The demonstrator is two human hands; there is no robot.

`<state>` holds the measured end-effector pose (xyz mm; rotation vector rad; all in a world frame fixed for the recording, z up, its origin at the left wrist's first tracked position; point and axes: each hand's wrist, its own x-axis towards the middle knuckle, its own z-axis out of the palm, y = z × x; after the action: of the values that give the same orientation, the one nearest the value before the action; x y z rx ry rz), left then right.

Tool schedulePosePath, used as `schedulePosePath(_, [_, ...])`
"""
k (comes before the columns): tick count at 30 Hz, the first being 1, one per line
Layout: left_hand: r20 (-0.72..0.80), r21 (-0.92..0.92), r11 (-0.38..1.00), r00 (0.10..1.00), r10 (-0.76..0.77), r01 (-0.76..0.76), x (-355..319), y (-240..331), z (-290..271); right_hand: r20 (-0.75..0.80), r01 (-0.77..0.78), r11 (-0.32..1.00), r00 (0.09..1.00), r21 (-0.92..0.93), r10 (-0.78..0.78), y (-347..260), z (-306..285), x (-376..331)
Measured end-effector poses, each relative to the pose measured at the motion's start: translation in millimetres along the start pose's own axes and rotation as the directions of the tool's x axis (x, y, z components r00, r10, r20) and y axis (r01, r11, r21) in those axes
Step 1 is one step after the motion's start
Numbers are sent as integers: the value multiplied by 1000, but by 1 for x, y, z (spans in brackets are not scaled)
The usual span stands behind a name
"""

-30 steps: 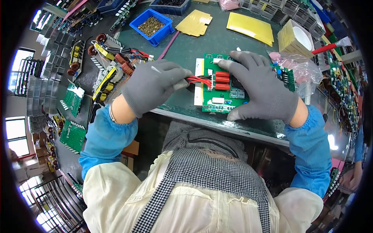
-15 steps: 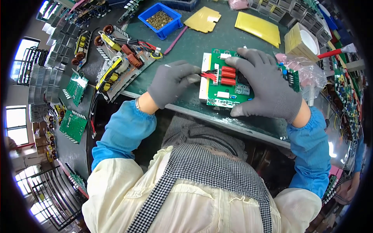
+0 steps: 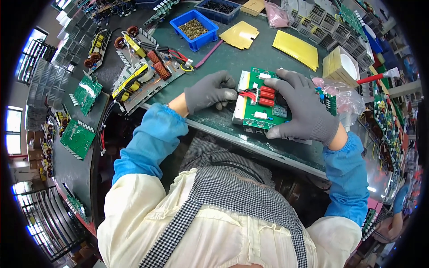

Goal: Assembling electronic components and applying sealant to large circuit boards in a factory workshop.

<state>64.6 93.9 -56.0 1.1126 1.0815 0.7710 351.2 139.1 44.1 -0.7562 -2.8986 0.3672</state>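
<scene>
My right hand, gloved in grey, spans a green circuit board, with the thumb at its near edge and fingers over its far side. The board sits on a pale metal base whose side shows at the left. Red components stand on the board, partly beside my fingers. A short bundle of red and black wires comes off a white connector toward the left edge. Just left of these wires is my left hand, fingers curled, thumb and forefinger apart; nothing shows between them.
A blue bin of small brass-coloured parts stands at the back, near yellow sheets. On the left lies an assembly with coils and wires. Plastic wrap and a red-handled brush are to the right. Green boards lie far left.
My left thumb and forefinger have come apart and away from the wires they were pinching. The board has tilted so its base's side shows. The whole view has shifted somewhat.
</scene>
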Motion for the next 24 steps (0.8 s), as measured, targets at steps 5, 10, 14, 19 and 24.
schedulePosePath(5, [60,72,997,998,-25,21,-15,14,0,-10,1,1000,1000,8,0,-1,1,-1])
schedulePosePath(10, [38,378,924,996,-85,64,-24,44,6,-3,-4,1000,1000,-6,4,-1,2,0])
schedulePosePath(14, [181,768,602,976,121,-217,-9,32,-7,-2,0,1000,1000,6,0,-1,-1,0])
schedulePosePath(19, [265,856,337,893,363,-391,-7,5,-6,-19,6,1000,1000,0,-6,-2,-3,2])
schedulePosePath(24, [216,606,769,973,85,-202,-7,11,-11,29,5,1000,1000,29,-6,-6,-5,5])
